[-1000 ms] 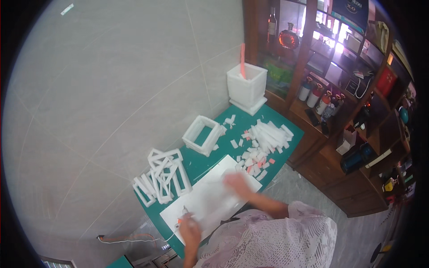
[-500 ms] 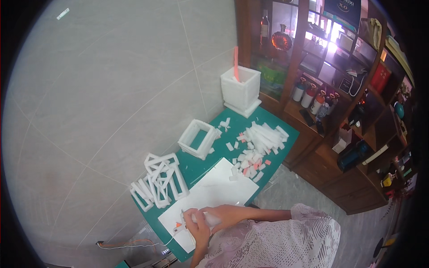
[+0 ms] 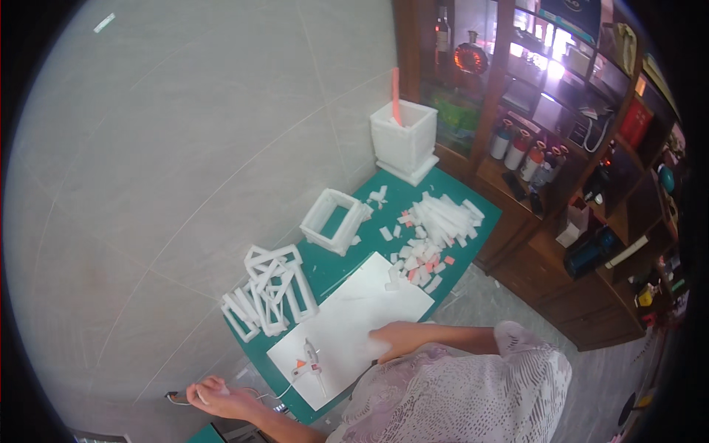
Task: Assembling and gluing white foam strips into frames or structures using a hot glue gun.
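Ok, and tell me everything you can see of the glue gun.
The glue gun has a pale, plastic-looking body with a small orange part on its left. It rests on the white sheet, narrow end toward the picture's top; a thin pale stick extends from the opposite end. A white cord runs off leftward. Neither hand touches it. Whether it's switched on, I can't tell.

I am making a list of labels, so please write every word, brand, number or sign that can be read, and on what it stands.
Dark blue rectangular box: pale lettering, partly cut off; I do not copy it.
White and red cylindrical cans: print too small to read.
Red flat packet: any marks too blurred to read.
White pistol-shaped glue gun: no readable text.
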`<state>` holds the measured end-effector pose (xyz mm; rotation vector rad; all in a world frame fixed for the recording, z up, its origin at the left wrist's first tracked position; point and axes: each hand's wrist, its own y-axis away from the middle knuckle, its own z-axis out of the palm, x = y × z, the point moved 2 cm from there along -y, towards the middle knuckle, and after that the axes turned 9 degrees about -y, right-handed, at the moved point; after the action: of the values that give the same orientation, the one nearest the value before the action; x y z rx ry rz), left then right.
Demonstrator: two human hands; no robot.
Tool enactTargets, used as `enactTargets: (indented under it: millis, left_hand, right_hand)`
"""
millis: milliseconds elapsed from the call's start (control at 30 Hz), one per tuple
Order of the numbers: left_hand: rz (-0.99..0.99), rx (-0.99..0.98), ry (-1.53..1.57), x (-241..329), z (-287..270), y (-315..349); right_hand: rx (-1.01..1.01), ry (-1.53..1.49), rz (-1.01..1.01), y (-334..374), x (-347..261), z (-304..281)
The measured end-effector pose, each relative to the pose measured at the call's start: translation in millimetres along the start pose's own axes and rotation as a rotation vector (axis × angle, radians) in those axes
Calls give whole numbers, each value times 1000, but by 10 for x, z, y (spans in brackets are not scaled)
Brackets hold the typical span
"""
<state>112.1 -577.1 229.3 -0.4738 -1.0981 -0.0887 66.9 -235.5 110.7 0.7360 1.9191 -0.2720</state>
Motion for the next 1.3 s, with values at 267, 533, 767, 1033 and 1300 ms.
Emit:
enactTargets:
  millis: [267, 533, 767, 1033, 1300]
  left_hand:
    - [-113, -1401, -660, -676, 392, 1224]
    - [212, -1541, -521, -754, 467, 1778]
    - [-287, -1384, -532, -999, 351, 1678]
    - [-601, -1091, -535, -877, 514, 1763]
    - [-498, -1248, -421, -957, 497, 1864]
  right_hand:
    - [310, -251, 208, -257, -546, -627]
    - [464, -906, 127, -312, -340, -474]
    - [775, -839, -3, -236, -292, -391]
    - [479, -831, 245, -116, -40, 126]
    - [683, -463, 230, -46, 28, 98]
